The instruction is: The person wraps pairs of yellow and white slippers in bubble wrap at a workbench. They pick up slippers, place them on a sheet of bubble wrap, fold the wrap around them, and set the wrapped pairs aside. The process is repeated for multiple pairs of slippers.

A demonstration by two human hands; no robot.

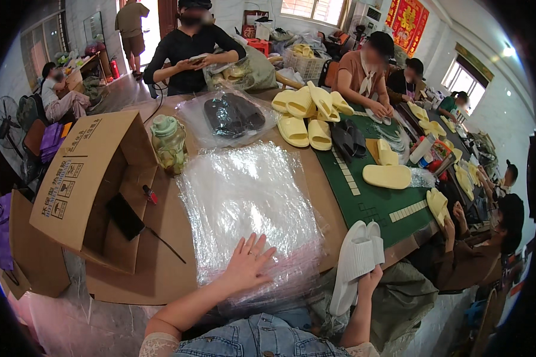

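Observation:
My left hand (248,262) lies with fingers spread on a stack of clear plastic bags (250,196) at the front of the table. At the right, beside the table's front edge, my right hand (369,282) is closed on a pair of white ribbed slippers (356,262), held upright with the two pressed together. Behind the stack sits a clear bag with dark slippers (232,116) inside. A pile of pale yellow slippers (301,110) stands at its far right, with black slippers (348,140) next to it.
An open cardboard box (83,178) stands at left, holding a dark flat device (125,215). A green-lidded jar (168,143) is behind it. A green mat (363,220) with yellow slippers (387,177) lies at right. Several people work around the table; one person (193,53) stands opposite.

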